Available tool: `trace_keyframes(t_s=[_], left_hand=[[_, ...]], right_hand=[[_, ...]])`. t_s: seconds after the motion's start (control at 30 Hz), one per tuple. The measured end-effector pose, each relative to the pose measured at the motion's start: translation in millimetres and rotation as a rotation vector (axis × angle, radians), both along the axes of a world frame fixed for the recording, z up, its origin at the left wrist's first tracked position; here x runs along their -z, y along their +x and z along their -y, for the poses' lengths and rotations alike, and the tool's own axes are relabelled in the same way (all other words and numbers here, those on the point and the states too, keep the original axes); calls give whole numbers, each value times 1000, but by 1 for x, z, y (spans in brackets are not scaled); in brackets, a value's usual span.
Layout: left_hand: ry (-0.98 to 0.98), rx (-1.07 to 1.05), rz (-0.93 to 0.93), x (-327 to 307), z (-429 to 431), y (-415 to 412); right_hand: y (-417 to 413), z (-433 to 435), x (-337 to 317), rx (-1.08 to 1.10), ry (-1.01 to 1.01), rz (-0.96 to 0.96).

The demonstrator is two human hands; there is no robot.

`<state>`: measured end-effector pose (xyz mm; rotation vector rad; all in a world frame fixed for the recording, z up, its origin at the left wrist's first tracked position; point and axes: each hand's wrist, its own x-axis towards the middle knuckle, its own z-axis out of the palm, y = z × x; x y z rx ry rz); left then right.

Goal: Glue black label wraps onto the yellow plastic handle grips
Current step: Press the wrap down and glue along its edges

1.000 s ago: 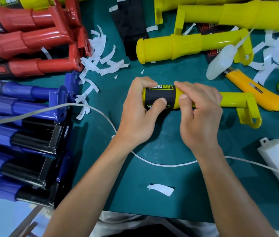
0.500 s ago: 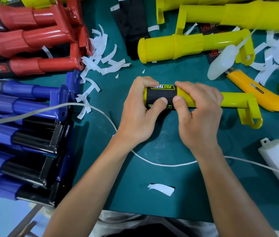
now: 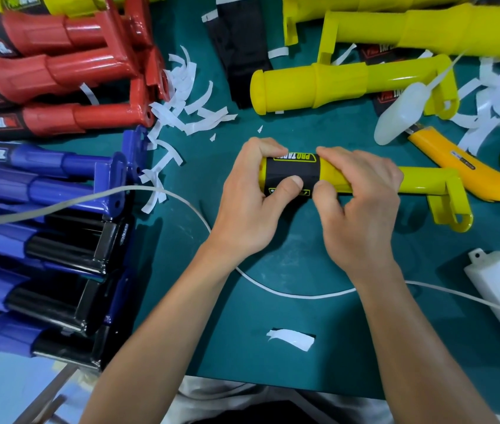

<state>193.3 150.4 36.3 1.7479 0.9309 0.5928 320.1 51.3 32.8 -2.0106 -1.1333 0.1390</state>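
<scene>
Left hand [image 3: 248, 203] curls round the capped end of the yellow handle grip [image 3: 420, 182], its thumb pressed flat on the black label wrap [image 3: 291, 171]. Right hand [image 3: 362, 203] clasps the grip just beside the label's other edge, with its thumb tip at the lower seam. The grip lies crosswise at the middle of the tabletop [image 3: 273, 307]; whether it rests on it I cannot tell.

The label already sits round the grip with its logo facing up, so the step in hand looks like pressing down the overlap. Next, I judge, the thumbs must rub firmly along the seam before the piece goes aside and a bare yellow grip [image 3: 334, 87] is taken from behind.

A white cable [image 3: 288, 293] runs under both wrists and could snag. Peeled paper strips [image 3: 187, 96] lie to the left and might stick to a tacky edge. A white squeeze bottle [image 3: 401, 117], probably glue, and a yellow utility knife [image 3: 463, 169] lie to the right, apart from the hands.
</scene>
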Motion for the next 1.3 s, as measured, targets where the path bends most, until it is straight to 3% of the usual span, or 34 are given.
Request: trace_keyframes(t_s=[0.47, 1.3], left_hand=[[-137, 232, 10, -6, -31, -23], [-471, 83, 233, -11, -21, -12]], right_hand=[[1, 2, 0, -46, -42, 15], [1, 2, 2, -41, -25, 24]])
